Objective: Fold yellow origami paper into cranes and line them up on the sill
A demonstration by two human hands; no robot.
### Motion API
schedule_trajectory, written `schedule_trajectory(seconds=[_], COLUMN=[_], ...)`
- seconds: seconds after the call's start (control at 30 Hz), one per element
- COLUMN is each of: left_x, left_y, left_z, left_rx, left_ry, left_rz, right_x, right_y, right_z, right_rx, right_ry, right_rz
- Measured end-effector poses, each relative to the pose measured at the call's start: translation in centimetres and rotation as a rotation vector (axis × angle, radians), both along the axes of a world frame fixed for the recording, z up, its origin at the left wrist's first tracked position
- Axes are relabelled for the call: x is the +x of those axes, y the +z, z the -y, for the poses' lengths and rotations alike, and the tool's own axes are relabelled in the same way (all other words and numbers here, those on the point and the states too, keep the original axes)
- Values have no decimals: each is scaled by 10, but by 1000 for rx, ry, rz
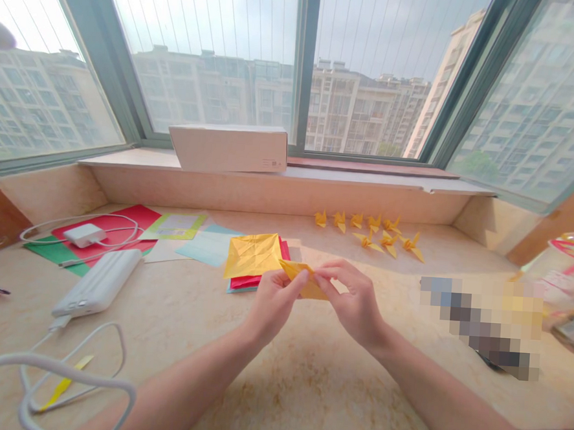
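A folded sheet of yellow origami paper [315, 291] is held between my two hands above the stone counter. My left hand [276, 299] pinches its left side with thumb and fingers. On the right side, my right hand [353, 295] grips the paper's upper edge in a pinch. Just behind my left hand lies a creased yellow sheet [251, 255], on top of red paper [244, 282] and some light blue paper. Several folded yellow paper cranes [389, 244] stand in two rows at the back right.
A white power bank [99, 282] with looping cables [126, 377] lies at the left, near a white charger [84, 234] on red and green paper. A white box [227, 149] stands on the window ledge. At the right are a blurred-out object [479, 327] and a clear container [568, 277].
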State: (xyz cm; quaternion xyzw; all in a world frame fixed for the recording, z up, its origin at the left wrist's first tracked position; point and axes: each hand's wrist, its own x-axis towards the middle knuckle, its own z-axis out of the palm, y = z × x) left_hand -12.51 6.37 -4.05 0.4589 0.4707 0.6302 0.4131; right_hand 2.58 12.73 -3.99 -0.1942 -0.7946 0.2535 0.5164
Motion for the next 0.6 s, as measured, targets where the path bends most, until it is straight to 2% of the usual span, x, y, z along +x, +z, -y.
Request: schedule_trajectory(seconds=[0.17,0.3,0.43,0.6], left_x=[1,3,3,3], left_y=[1,4,4,8], left_z=[0,0,1,4], left_rx=[-14,-16,23,124], left_ry=[-2,-21,22,49], left_rz=[56,108,61,-95], right_x=[1,1,0,-1], right_y=[0,2,7,8], right_z=[-1,2,5,4], right_rx=[64,38,-104,-387], right_ry=[49,91,102,58], right_rz=[61,80,62,12])
